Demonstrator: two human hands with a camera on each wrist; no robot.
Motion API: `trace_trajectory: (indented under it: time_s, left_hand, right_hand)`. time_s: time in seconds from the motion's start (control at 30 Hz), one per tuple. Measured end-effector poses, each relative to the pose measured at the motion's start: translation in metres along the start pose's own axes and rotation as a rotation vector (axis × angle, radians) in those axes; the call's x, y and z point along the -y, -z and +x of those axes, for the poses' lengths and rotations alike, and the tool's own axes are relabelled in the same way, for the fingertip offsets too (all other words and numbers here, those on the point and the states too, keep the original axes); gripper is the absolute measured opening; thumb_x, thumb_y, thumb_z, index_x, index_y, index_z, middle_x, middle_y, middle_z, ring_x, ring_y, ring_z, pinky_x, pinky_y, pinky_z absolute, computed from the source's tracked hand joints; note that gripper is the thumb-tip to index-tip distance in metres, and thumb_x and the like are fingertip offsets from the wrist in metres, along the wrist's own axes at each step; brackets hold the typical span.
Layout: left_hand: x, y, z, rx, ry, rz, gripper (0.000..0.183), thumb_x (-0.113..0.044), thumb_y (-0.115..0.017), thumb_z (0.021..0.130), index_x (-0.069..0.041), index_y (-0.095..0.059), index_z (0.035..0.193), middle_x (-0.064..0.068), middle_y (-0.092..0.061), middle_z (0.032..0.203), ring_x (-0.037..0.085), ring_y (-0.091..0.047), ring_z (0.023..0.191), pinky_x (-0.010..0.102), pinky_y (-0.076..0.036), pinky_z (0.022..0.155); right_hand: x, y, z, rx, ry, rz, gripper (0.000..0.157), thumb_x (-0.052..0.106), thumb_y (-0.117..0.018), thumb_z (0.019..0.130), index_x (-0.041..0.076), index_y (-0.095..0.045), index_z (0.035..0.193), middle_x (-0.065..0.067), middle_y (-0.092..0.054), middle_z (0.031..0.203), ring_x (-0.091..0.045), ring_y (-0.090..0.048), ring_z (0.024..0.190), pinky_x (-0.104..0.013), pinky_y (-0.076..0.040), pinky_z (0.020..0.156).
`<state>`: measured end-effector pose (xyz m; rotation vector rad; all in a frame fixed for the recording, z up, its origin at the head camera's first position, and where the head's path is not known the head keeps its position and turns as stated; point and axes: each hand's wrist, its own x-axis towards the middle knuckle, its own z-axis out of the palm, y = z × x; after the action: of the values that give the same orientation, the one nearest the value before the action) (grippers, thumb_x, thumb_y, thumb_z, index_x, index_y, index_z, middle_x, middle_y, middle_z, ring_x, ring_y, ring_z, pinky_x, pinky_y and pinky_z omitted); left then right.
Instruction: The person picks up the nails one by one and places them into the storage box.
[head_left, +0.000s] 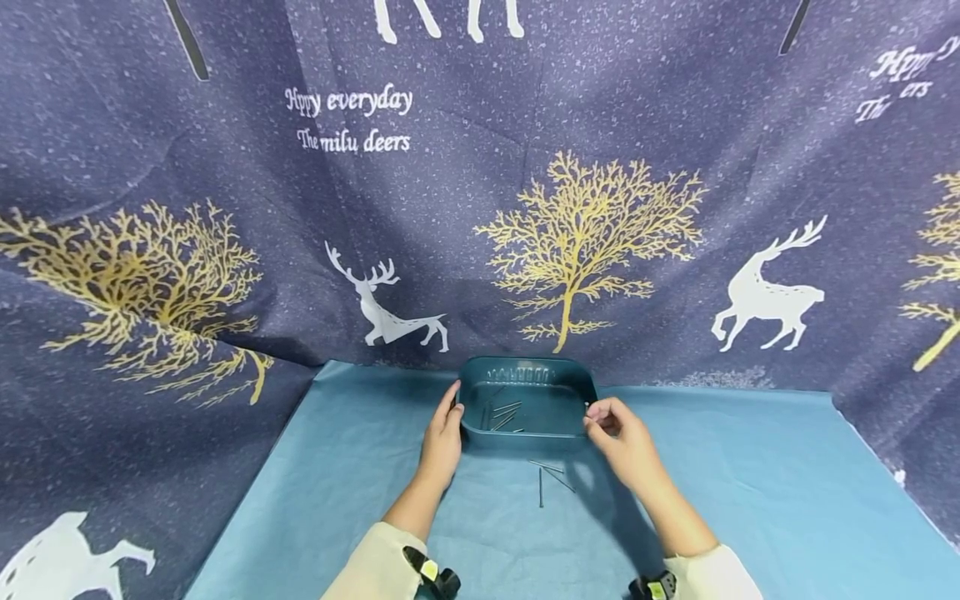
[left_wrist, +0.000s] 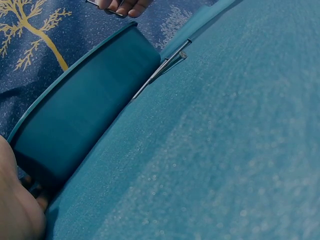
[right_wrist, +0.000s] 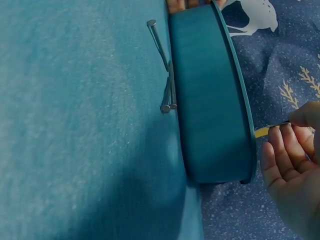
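A teal plastic tray (head_left: pixel 528 439) with a raised rim rests on the cloth-covered table. My left hand (head_left: pixel 444 437) holds its left end, thumb at the rim and fingers along the outer wall. Several thin metal nails (head_left: pixel 506 415) lie inside the tray, mostly in its left half. At the right end my right hand (head_left: pixel 624 437) pinches a nail (right_wrist: pixel 278 125) between thumb and fingers, beside the rim. Three loose nails (head_left: pixel 541 487) lie on the cloth in front of the tray, their flat heads showing in the right wrist view.
Light blue cloth (head_left: pixel 360 467) covers the table. Behind the tray hangs a dark blue curtain (head_left: pixel 465 208) printed with deer, golden trees and white lettering; its lower part meets the table's back edge. Each wrist wears a strapped camera (head_left: pixel 446 583).
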<state>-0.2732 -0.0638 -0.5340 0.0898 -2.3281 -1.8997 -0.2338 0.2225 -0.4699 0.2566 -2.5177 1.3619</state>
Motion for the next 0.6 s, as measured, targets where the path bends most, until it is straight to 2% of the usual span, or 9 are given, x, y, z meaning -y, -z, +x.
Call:
trace_trajectory:
  time_s: [0.2,0.4,0.6]
  left_hand:
    - [0.0,-0.001,0.001,-0.011,0.006,0.006,0.045,-0.033,-0.041,0.109,-0.041,-0.04,0.153,0.003,-0.038,0.163,0.033,-0.041,0.145,0.058,-0.037,0.11]
    - [0.0,-0.001,0.0,-0.018,0.016,0.001,0.044,-0.036,-0.042,0.108,-0.045,-0.041,0.151,0.003,-0.038,0.162,0.035,-0.035,0.15,0.064,-0.03,0.117]
    - [0.0,-0.001,0.0,-0.021,0.015,0.008,0.044,-0.034,-0.043,0.108,-0.044,-0.041,0.151,0.004,-0.039,0.162,0.034,-0.041,0.145,0.059,-0.037,0.111]
  right_hand:
    - [-0.003,-0.002,0.009,-0.007,-0.04,-0.003,0.009,0.016,-0.066,0.098,0.009,-0.063,0.104,-0.007,-0.068,0.098,0.0,-0.061,0.084,-0.019,-0.052,0.079]
    - [-0.004,-0.002,0.013,-0.002,-0.055,0.017,0.011,0.015,-0.066,0.097,0.008,-0.063,0.104,-0.009,-0.067,0.099,0.0,-0.062,0.085,-0.019,-0.053,0.079]
    - [-0.004,-0.003,0.013,-0.01,-0.053,0.024,0.015,0.014,-0.067,0.097,0.006,-0.063,0.108,-0.011,-0.067,0.103,0.001,-0.061,0.087,-0.019,-0.053,0.08]
